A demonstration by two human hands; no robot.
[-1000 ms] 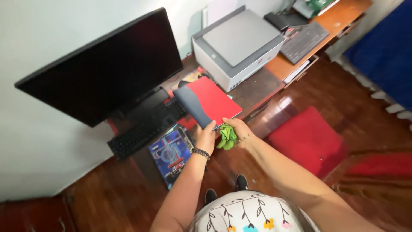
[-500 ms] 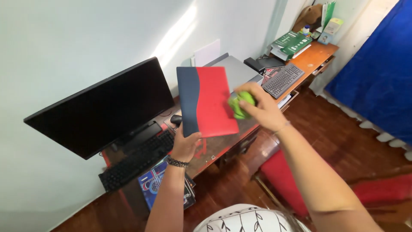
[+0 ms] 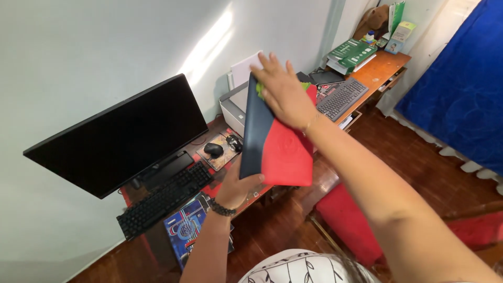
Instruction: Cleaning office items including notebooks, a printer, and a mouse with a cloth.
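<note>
Left hand [image 3: 236,189] grips folder [image 3: 275,141]; right hand [image 3: 283,91] presses green cloth [image 3: 260,90].

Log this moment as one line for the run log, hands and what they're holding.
left hand: grips bottom edge of red and navy folder | right hand: presses green cloth on folder's upper part | folder: raised above desk, tilted

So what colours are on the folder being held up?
Red with a dark navy spine side, on the folder; seen in the head view.
</note>
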